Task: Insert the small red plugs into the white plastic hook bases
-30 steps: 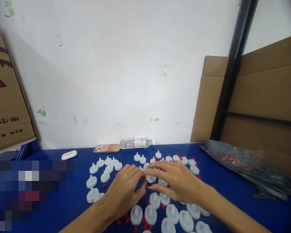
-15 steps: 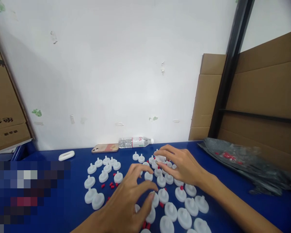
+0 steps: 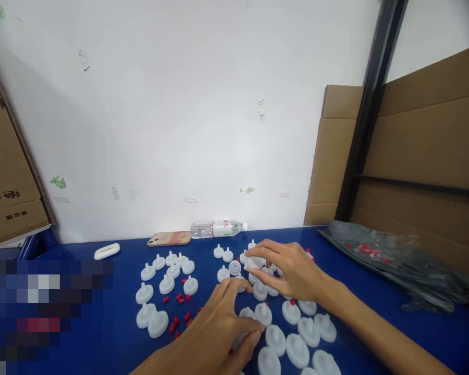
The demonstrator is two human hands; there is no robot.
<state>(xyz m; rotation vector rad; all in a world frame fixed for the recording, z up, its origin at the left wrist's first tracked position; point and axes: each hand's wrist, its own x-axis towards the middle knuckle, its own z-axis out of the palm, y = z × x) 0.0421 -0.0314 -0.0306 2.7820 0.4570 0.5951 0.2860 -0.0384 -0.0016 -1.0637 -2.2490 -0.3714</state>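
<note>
The right hand (image 3: 295, 268) has its thumb and fingers closed around a translucent white, round plastic cap (image 3: 254, 262) over the middle cluster. The left hand (image 3: 224, 323), nearer, curls its thumb and index finger over more such caps; whether it grips one cannot be told. Other white spouted caps (image 3: 275, 339) stand to the right and left on the blue table (image 3: 121, 281), with small red plastic pieces (image 3: 176, 321) at left. Farther off lie a clear plastic bottle (image 3: 222, 228), a phone (image 3: 170, 238) and, far right, a dark grey plastic bag (image 3: 418, 271).
</note>
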